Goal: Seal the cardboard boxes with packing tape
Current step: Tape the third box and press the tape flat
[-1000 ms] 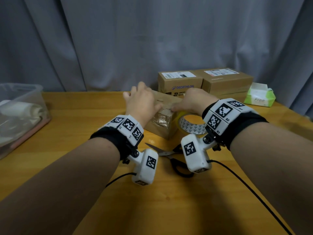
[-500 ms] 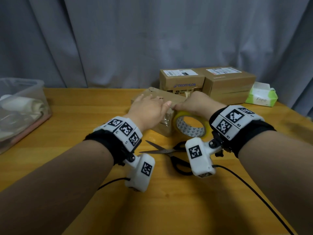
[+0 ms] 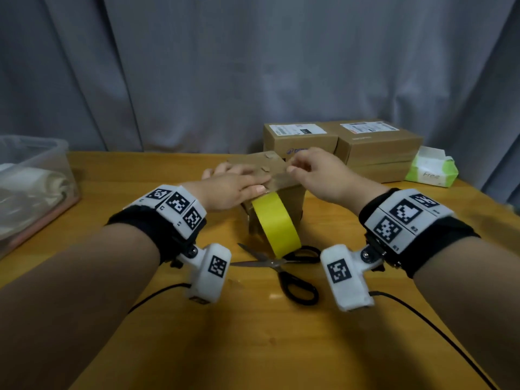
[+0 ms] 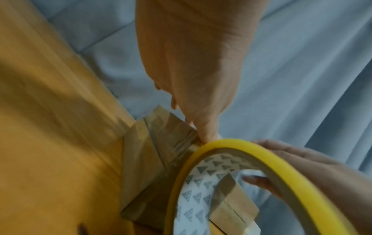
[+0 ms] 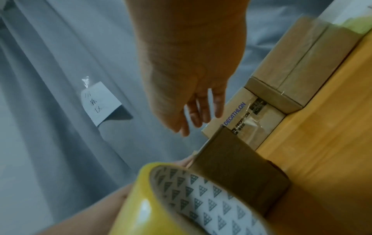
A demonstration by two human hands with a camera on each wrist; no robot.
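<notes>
A small brown cardboard box (image 3: 292, 204) sits mid-table. My left hand (image 3: 233, 184) lies flat on its top, fingers straight, thumb pressing at the near edge by the tape. The yellow packing tape roll (image 3: 277, 226) stands on edge against the box's front, its lower rim by the scissors. My right hand (image 3: 315, 170) hovers over the box's right side with loosely bent fingers and holds nothing. The left wrist view shows the left hand (image 4: 191, 63) pressing the taped box (image 4: 161, 143) beside the roll (image 4: 231, 143). In the right wrist view the right hand (image 5: 187, 63) hangs relaxed above the box (image 5: 231, 167) and roll (image 5: 130, 206).
Black-handled scissors (image 3: 295, 277) lie open on the wooden table (image 3: 253, 347) just in front of the roll. Two labelled cardboard boxes (image 3: 380, 142) stand at the back, with a green tissue pack (image 3: 430, 170) to their right. A clear plastic bin (image 3: 33, 178) sits at the left edge.
My right hand has let go of the tape roll and risen over the box. The roll has turned from lying tilted to standing on edge. My left hand now lies flatter across the top.
</notes>
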